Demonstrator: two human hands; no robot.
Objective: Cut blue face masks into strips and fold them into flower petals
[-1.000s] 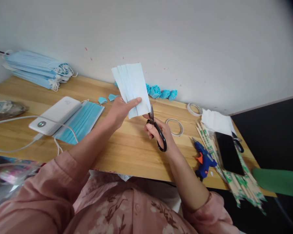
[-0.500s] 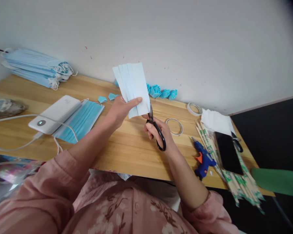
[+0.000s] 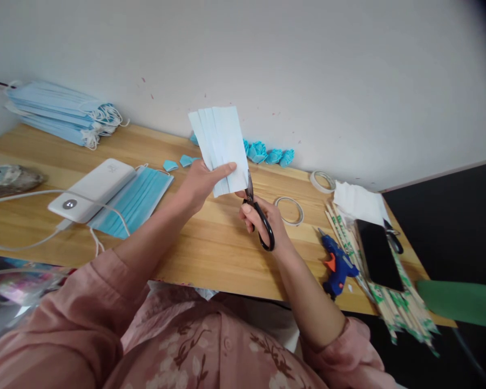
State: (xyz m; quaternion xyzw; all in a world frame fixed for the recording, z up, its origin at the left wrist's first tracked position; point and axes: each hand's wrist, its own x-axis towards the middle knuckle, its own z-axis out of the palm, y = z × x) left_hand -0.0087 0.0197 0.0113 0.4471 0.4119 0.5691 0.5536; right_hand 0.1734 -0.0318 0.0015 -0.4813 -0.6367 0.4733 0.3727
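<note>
Pale blue sheet (image 3: pixel 220 146), cut from mask fabric by the look of it, held upright above the tabletop (image 3: pixel 210 254), lower edge pinched in the left hand (image 3: pixel 200 183), thumb across the front, fingers behind. Several vertical lines run down the sheet, cuts or folds, cannot tell which. Right hand (image 3: pixel 265 219) closed through the loops of black-handled scissors (image 3: pixel 258 213); blades point up and meet the sheet's lower right corner. Both hands hover over the wood, not resting on it. Just beyond the right hand, a tape ring (image 3: pixel 289 209) lies flat; a second tape roll (image 3: pixel 322 181) sits farther right near the wall. Right again: blue glue gun (image 3: pixel 337 265), bundle of wrapped chopsticks (image 3: pixel 392 302) with a black phone (image 3: pixel 378 255) on top, white tissue (image 3: pixel 358 202) behind. Along the wall behind the sheet, small blue fabric roses (image 3: pixel 269 154); two blue scraps (image 3: pixel 178 163) left of them. Left of the hands, a white power bank (image 3: pixel 91 190) lies on a blue face mask (image 3: pixel 140 200). Far left corner, stack of masks (image 3: pixel 60 113). Pink floral sleeves on both arms.
</note>
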